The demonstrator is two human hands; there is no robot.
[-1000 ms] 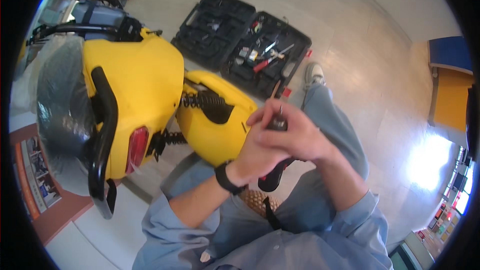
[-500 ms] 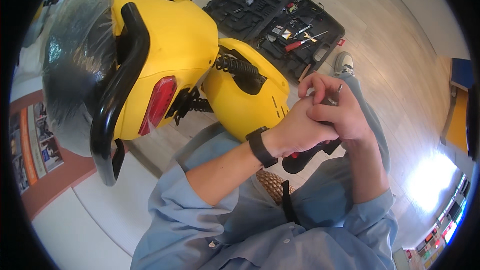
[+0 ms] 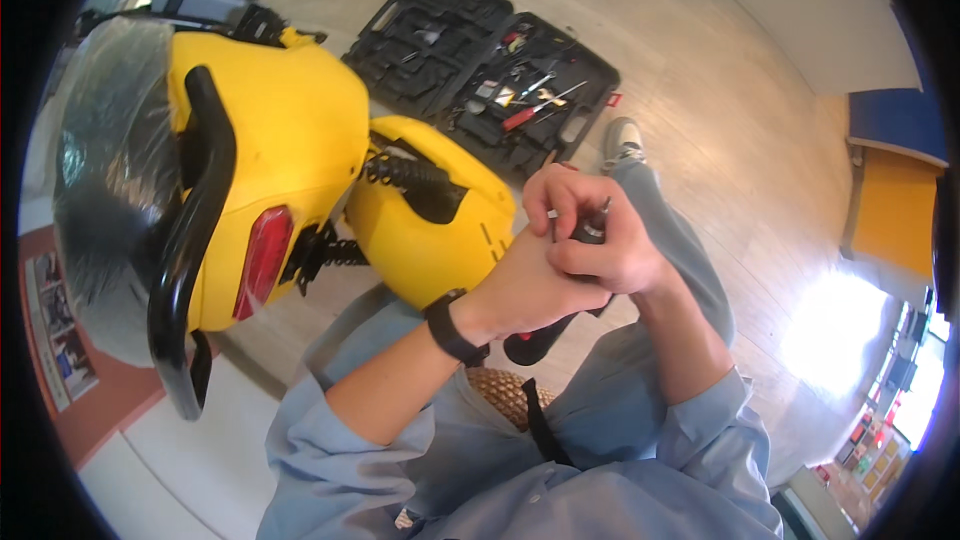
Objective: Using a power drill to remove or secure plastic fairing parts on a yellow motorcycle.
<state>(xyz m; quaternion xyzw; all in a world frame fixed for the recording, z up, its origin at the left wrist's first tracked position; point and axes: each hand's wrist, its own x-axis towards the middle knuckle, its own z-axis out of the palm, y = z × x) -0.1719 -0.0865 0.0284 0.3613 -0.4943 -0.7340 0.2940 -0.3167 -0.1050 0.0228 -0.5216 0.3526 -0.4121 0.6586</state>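
Note:
Held together over my lap, my two hands are closed round a cordless drill [image 3: 540, 343], whose black base with a red spot sticks out below. My left hand [image 3: 525, 285] wraps its body, back of the hand up, with a black band on the wrist. The right hand [image 3: 620, 250] curls round the front end, where a dark chuck [image 3: 593, 230] with a thin metal tip shows between thumb and forefinger. A small shiny metal bit [image 3: 552, 213] peeks out by the right fingertips. The grip itself is mostly hidden. Just left is a yellow rear fender [image 3: 420, 250].
The yellow vehicle body [image 3: 290, 100] has a red tail light [image 3: 264, 260], a black grab bar [image 3: 195, 210] and plastic film. An open black tool case [image 3: 400, 90] lies on the floor ahead, holding a red-handled screwdriver [image 3: 520, 118] and wrenches. Blue and yellow panels stand right.
The view has swung to the right, so the vehicle, case and hands all appear farther left. The right hand's fingers have shifted slightly, and more of the chuck shows. Both hands keep their hold.

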